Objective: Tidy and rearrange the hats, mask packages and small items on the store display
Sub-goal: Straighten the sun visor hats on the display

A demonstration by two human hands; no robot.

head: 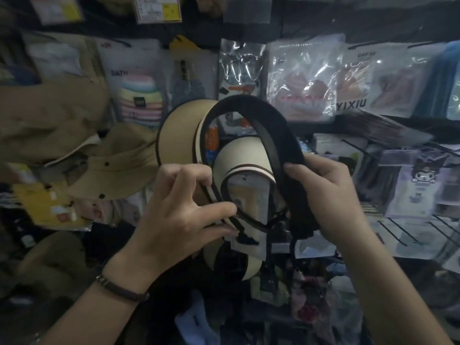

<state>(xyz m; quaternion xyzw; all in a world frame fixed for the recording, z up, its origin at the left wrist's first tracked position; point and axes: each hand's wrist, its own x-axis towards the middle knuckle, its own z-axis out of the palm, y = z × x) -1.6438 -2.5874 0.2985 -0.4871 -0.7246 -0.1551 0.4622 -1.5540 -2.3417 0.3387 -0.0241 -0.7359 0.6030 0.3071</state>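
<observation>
Packed shelves [378, 128] hem left hand [174, 217] and right hand [331, 195], both gripping apparently one visor [179, 130].

A: Any way in on the left?
B: No. Khaki bucket hats [112, 165] crowd it.
A: Up top?
B: Mask packages [298, 78] hang side by side, hardly a gap.
A: Centre?
B: Blocked. Left hand [179, 215] and right hand [331, 195] grip the held visor [179, 125] just before a hanging visor [244, 155].
A: Right?
B: The wire shelf [410, 227] shows bare rods low down, the widest opening.
A: Below?
B: A heap of small goods [311, 307] fills the space between the forearms.
</observation>
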